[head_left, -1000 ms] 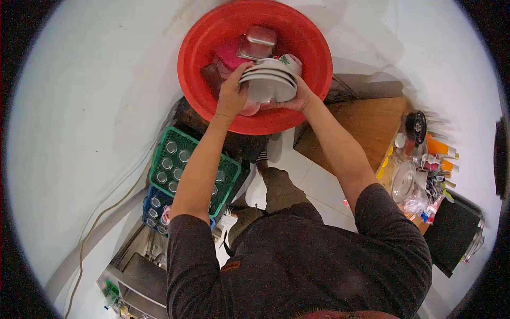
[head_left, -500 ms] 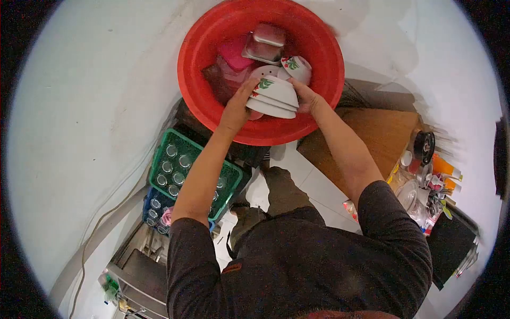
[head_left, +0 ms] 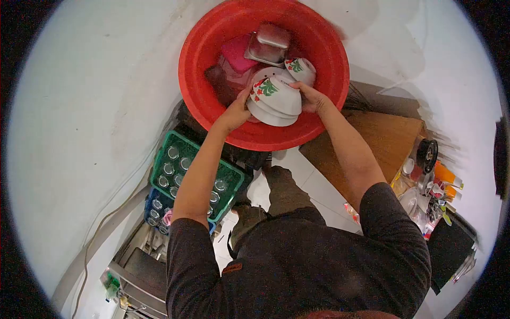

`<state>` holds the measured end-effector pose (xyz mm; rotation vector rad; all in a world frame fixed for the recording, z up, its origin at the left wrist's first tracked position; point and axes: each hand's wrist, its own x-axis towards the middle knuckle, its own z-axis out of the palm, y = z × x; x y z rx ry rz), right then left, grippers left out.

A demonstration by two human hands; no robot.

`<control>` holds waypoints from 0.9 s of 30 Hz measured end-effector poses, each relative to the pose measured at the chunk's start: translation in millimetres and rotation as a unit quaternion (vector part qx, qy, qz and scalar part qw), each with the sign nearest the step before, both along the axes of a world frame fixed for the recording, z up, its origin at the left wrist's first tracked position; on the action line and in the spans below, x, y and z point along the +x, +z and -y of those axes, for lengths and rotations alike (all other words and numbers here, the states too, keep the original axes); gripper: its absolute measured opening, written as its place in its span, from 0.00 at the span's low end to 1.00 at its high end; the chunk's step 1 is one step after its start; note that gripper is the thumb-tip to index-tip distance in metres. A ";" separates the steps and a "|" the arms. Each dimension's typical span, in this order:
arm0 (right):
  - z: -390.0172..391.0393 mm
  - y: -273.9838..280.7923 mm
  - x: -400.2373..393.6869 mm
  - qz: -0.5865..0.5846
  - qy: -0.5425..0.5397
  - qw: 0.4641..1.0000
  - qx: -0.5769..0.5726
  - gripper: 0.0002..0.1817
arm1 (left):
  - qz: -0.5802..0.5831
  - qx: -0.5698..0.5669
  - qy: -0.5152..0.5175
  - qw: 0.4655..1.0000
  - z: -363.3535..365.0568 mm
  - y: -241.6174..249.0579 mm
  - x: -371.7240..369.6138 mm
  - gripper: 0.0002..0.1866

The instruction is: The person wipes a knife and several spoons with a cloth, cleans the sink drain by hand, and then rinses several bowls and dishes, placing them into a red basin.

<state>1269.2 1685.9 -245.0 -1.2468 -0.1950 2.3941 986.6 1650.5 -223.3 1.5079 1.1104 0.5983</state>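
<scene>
Between my two hands is a stack of white bowls (head_left: 276, 101), nested and tilted upside down, with green and red flower prints. My left hand (head_left: 237, 111) grips the stack's left side, and my right hand (head_left: 311, 98) is closed on its right side. The stack is over the near part of a large red basin (head_left: 196, 111). Beyond my right hand another flowered bowl (head_left: 302, 70) lies in the basin. Metal containers (head_left: 269, 43) and a pink piece (head_left: 238, 53) sit further back. A whitish dish with small holes is partly hidden behind the stack.
At the lower left stand a green crate (head_left: 229, 183) of upturned glasses and a blue crate (head_left: 150, 198) below it. A brown wooden board (head_left: 372, 141) is to the right, with cups, plastic items and cutlery (head_left: 440, 204) past it. A pale wall (head_left: 79, 106) rises on the left.
The stack of bowls has tipped, so more of the upper bowl's flowered side and base faces me. Both hands remain on it and have shifted slightly. The view has moved a little.
</scene>
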 end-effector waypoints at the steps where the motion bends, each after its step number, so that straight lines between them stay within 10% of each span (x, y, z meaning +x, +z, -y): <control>1: -0.3 1.4 0.6 0.001 0.000 1.000 0.001 0.34 | 0.001 0.001 0.000 1.000 -0.9 4.9 -1.6 0.45; 3: 1.0 3.8 2.2 0.010 0.010 0.999 0.037 0.36 | 0.237 -0.329 0.048 0.913 -0.3 12.0 -5.6 0.38; 7: -2.1 4.4 3.1 0.020 0.042 0.995 0.084 0.37 | 0.383 -0.431 0.065 0.814 -9.5 1.8 -4.9 0.31; 10: -5.3 9.3 -6.2 0.023 0.112 0.986 0.123 0.39 | 0.278 -0.463 0.135 0.831 -14.8 -3.3 9.4 0.34; 12: -1.6 18.0 -18.4 0.060 0.132 0.974 0.175 0.42 | 0.030 -0.228 0.125 0.965 -6.2 0.7 23.1 0.44; 27: 13.1 -63.5 -67.3 0.343 0.332 0.755 0.450 0.66 | -0.103 -0.313 0.310 0.892 -20.3 -103.3 7.8 0.66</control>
